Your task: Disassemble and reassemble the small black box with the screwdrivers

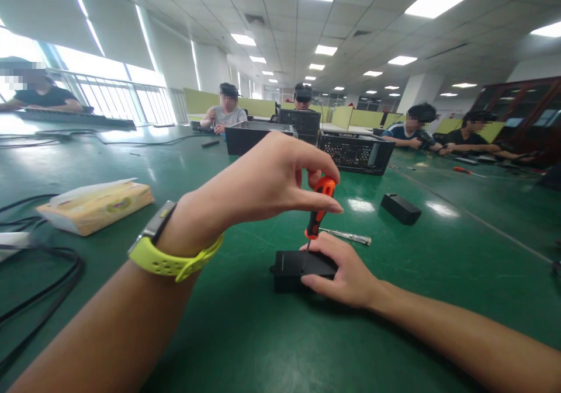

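Orange screwdriver, pinched in your left hand, stands on the box your right hand clasps; screwing looks unfinished.

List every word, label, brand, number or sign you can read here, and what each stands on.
No text can be read.
Yellow packet: printed round emblem, too blurred to read.
Screwdriver: no legible lettering.
Black box under the screwdriver's tip: no legible lettering.
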{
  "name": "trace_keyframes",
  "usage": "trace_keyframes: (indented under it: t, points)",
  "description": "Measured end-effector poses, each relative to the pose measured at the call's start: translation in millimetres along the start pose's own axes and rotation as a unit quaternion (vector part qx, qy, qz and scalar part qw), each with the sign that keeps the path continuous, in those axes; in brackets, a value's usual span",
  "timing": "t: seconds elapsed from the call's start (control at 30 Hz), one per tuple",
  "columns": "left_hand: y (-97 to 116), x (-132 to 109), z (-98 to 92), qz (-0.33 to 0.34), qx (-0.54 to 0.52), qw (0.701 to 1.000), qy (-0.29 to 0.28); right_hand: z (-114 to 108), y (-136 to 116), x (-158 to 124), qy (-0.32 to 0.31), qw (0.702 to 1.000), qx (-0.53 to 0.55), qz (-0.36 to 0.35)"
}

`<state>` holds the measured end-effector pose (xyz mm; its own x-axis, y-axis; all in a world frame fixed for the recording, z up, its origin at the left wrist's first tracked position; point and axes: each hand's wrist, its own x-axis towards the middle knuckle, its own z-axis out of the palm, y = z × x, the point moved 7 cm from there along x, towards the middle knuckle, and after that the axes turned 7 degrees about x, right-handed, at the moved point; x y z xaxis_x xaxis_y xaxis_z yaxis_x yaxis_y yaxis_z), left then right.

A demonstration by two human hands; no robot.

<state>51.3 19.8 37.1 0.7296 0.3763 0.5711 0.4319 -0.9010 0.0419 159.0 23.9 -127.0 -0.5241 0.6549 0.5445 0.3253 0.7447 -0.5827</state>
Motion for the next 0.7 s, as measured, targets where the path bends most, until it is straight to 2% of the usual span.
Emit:
trace_keyframes:
  t: [0.1,0.23,0.4,0.6,0.7]
  points:
    - [1.7,-0.2,-0.9,0.011,0.014,1.000,0.002,0.2,-0.3,0.0,0.001,1.000,-0.004,-0.003]
    - [4.7,-2.6,-4.5,0.003,-0.025,1.000,-0.009,0.3,0.8,-0.5,0.002,1.000,-0.003,-0.002]
    - [9.8,-6.6,-6.8,0.007,-0.074,0.996,-0.055,-1.0,2.9,-2.6,-0.001,1.000,-0.004,-0.004]
    - [10.3,-6.8,-4.1,0.000,-0.069,0.995,-0.075,-2.5,3.6,-4.1,-0.004,1.000,-0.002,-0.001]
    - [9.2,-6.3,-4.4,-0.001,-0.059,0.996,-0.068,-2.7,2.7,-3.8,-0.003,1.000,-0.002,-0.004]
